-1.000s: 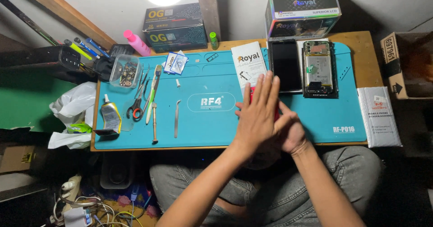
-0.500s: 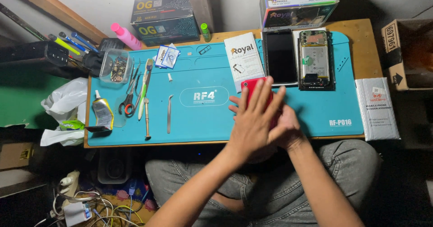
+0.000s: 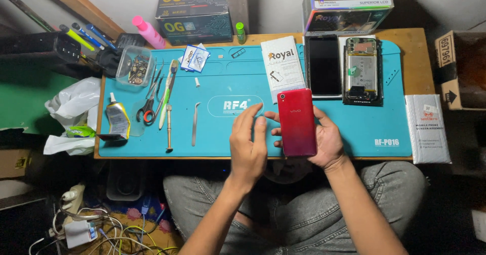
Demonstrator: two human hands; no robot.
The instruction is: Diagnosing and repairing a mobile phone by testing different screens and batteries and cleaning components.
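Bright overhead lamp, dark edges

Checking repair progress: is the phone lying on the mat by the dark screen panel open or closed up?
Open: the phone lies with its back off, showing the circuit board and internal parts.

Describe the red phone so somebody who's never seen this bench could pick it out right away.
Start at the blue work mat covering the wooden table, then go to its near edge, right of centre. There the right hand holds the red phone back up, with the left hand just beside it. Unlike the black screen panel and opened phone lying further back, it is glossy red and held.
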